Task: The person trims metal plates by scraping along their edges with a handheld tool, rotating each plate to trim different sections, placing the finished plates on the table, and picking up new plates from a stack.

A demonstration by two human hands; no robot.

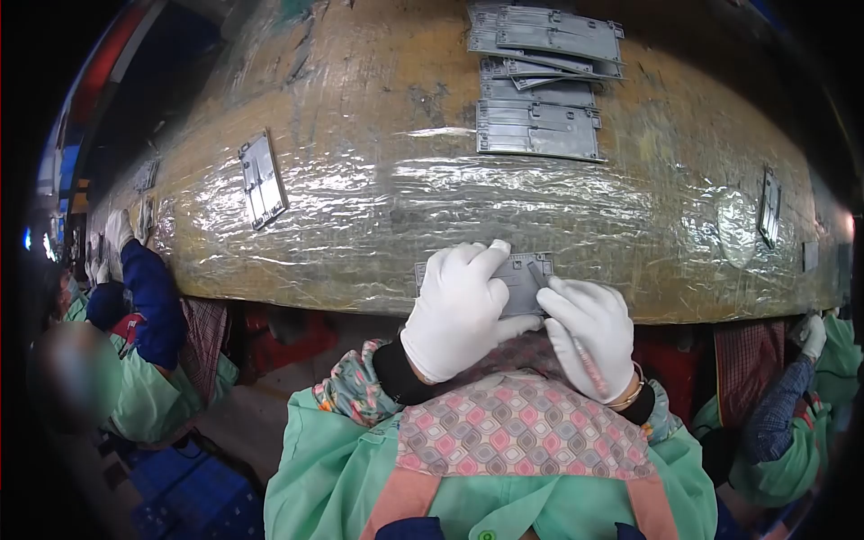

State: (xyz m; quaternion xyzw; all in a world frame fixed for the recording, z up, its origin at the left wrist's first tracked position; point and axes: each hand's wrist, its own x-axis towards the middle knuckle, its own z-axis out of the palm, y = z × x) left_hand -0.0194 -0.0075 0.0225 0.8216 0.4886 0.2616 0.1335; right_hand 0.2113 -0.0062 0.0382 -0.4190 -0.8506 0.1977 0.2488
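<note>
A flat grey panel [520, 286] with small moulded details lies at the near edge of the table, in front of my body. My left hand [457, 310], in a white glove, is closed on its left part, with the fingers over the top and the thumb along the near side. White-gloved as well, my right hand [589, 337] is at the panel's right side. Its fingers pinch a slim grey strip-like tool [537, 274] that slants over the panel; its exact kind cannot be made out. The glove covers the rest of the tool.
Overlapping grey panels [540, 126] form a pile at the far side of the plastic-covered table [360, 234]. Single panels lie to the left [262, 180] and right [769, 207]. A co-worker's blue sleeve [148, 297] is at left; another co-worker's gloved hand [813, 337] is at right.
</note>
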